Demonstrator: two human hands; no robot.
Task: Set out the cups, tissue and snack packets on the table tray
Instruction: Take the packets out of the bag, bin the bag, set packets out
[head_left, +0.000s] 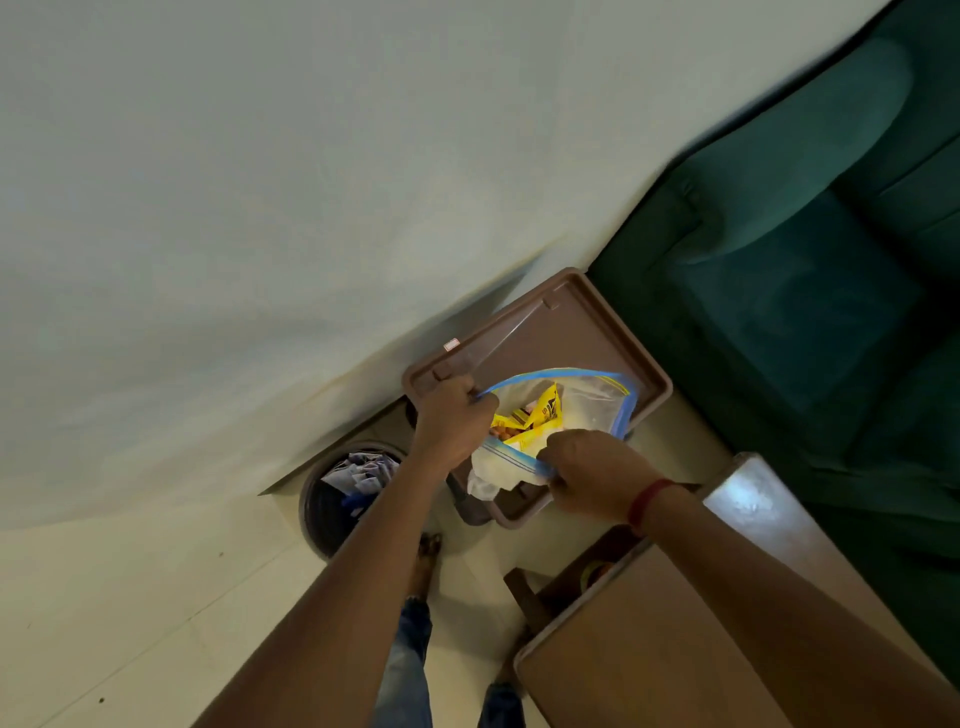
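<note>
A clear zip bag (587, 410) with a blue rim hangs open over the brown table tray (576, 322). Inside it I see yellow snack packets (540, 415) and something white, perhaps tissue, near the bottom. My left hand (452, 421) pinches the bag's rim on the left side. On the near side, my right hand (592, 473), with a red thread at the wrist, grips the rim. The mouth is pulled wide between both hands. No cups are visible.
A round dark bin (343, 493) with paper scraps stands on the floor left of the tray. A green sofa (810, 270) fills the right. A wooden table (675, 623) sits at lower right. The pale wall runs behind the tray.
</note>
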